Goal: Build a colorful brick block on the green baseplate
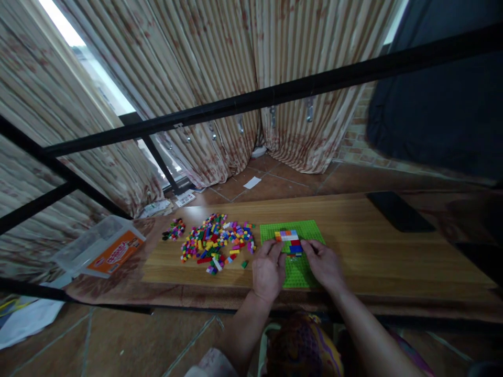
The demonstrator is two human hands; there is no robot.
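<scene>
On a green studded baseplate lies a small build of toy bricks, with orange, yellow, light blue, white, red and blue bricks in rows. My left hand is at the left edge of this build, its fingers curled and its fingertips against the bricks. From the opposite side, my right hand pinches at the right edge, close to a blue brick. Whatever small piece may be between the fingertips is too small to make out.
A large pile of loose coloured bricks spreads left of the baseplate, beside a smaller heap. A clear plastic box with an orange label stands at the far left. A dark phone-like slab lies right on the wooden board.
</scene>
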